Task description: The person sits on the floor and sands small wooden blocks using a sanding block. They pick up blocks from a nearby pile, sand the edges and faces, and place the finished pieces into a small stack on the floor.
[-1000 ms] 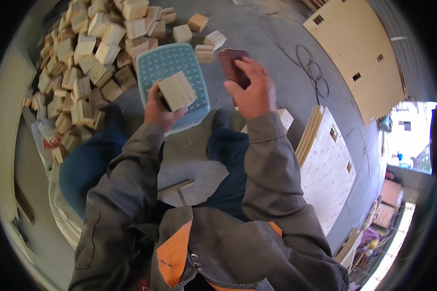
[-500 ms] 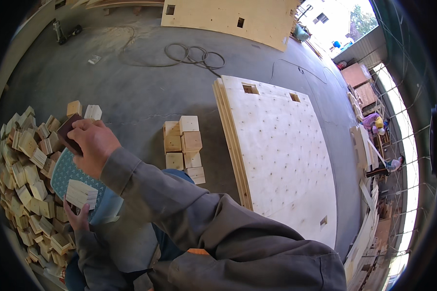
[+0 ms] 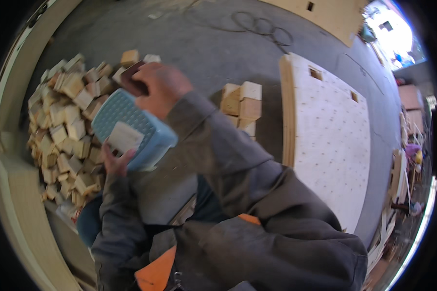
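My left hand (image 3: 114, 161) grips a pale wooden block (image 3: 125, 137) by its lower edge, fingers and thumb around it. The block rests on the dimpled top of a light-blue plastic stool (image 3: 156, 143). Above the stool's far edge, my right hand (image 3: 164, 88) is closed on a flat dark reddish-brown block (image 3: 134, 79) that looks like a sanding block. It is held apart from the wooden block. Motion blurs both hands somewhat.
A large heap of wooden blocks (image 3: 65, 131) lies left of the stool. More blocks stand stacked (image 3: 242, 104) on the floor to the right, beside a pile of plywood sheets (image 3: 332, 140). A coiled hose (image 3: 262, 26) lies farther off. A wooden beam (image 3: 22, 203) runs along the left.
My view has swung left, so the scene sits farther right and higher. Both hands keep their blocks, the left one's still on the stool.
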Available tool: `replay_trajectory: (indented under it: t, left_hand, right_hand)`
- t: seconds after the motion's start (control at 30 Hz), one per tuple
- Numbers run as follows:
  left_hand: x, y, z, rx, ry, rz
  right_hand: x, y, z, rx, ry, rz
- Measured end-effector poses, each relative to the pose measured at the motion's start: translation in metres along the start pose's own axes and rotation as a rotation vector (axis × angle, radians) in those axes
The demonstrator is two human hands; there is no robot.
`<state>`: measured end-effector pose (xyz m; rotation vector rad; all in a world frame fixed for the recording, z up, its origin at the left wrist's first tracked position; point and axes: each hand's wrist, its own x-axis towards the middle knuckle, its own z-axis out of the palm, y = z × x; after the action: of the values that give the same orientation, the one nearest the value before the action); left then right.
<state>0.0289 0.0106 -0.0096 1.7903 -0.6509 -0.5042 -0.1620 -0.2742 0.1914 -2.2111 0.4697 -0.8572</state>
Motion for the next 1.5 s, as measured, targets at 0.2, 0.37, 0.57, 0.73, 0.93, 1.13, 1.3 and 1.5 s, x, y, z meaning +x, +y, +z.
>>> replay_trajectory:
  t: [0.2,0.37,0.57,0.73,0.93,1.13,1.3,1.5]
  left_hand:
    - [-0.018,0.015,0.015,0.131,0.012,0.096]
    - [-0.030,0.027,0.032,-0.096,0.007,0.000]
    - [-0.033,0.035,0.041,-0.376,0.011,-0.134]
    - [-0.029,0.029,0.044,-0.290,-0.004,-0.076]
    - [-0.015,0.033,0.036,-0.478,-0.052,-0.293]
    - [-0.021,0.062,0.043,-0.276,-0.006,-0.015]
    - [-0.007,0.053,0.033,-0.060,0.086,0.111]
    - [-0.013,0.018,0.037,-0.006,0.106,0.140]
  right_hand:
    - [-0.002,-0.007,-0.004,-0.019,-0.157,0.084]
    - [-0.006,-0.009,-0.002,-0.075,-0.195,0.094]
    - [-0.007,-0.008,0.001,-0.070,-0.209,0.081]
    - [-0.006,-0.012,0.004,-0.076,-0.221,0.085]
    - [-0.007,-0.007,0.001,-0.068,-0.221,0.098]
    - [-0.008,-0.008,-0.002,-0.044,-0.241,0.117]
    - [-0.009,-0.008,-0.005,-0.071,-0.262,0.108]
    - [-0.010,-0.003,-0.002,-0.062,-0.253,0.093]
